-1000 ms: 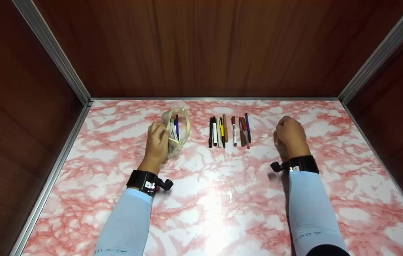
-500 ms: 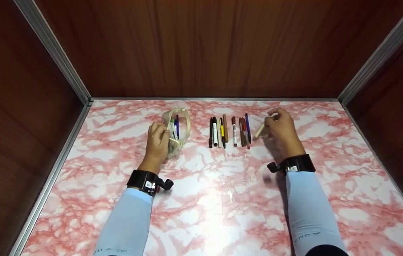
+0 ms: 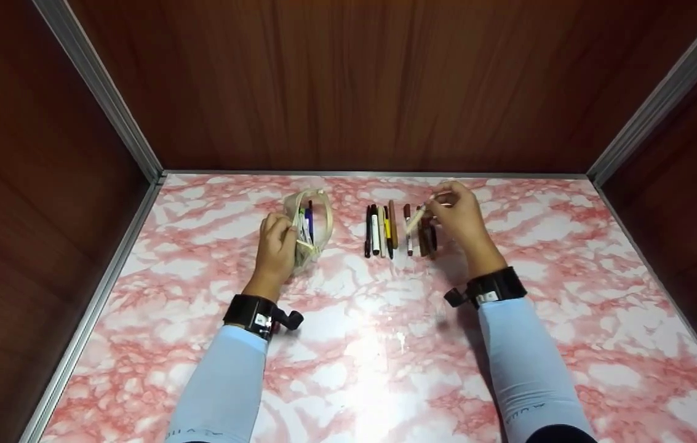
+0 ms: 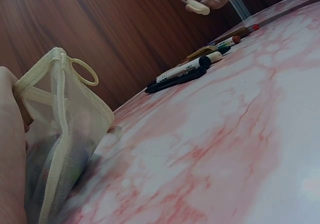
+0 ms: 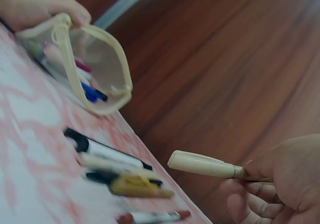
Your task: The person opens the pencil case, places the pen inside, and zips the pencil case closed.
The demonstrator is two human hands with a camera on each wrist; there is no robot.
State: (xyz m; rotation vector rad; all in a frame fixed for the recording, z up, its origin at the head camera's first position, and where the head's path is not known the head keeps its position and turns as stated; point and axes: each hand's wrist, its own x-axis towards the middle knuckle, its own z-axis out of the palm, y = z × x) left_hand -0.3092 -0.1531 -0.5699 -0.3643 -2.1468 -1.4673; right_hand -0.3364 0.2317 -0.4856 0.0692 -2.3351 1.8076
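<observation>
Holding, right hand (image 3: 460, 216): my fingers pinch a cream-coloured capped pen (image 3: 416, 216), lifted clear of the table above the row, cap end pointing left.
Left hand (image 3: 275, 243): my fingers curl round the edge of a cream mesh zip pouch (image 3: 310, 226), propping its mouth open toward the pens.
Pouch contents: blue and other pens (image 5: 89, 90), partly hidden.
Row of assorted pens and markers (image 3: 390, 229): lying side by side on the pink marbled tabletop (image 3: 373, 344), between my hands.
Surround: dark wooden walls (image 3: 348, 80).
</observation>
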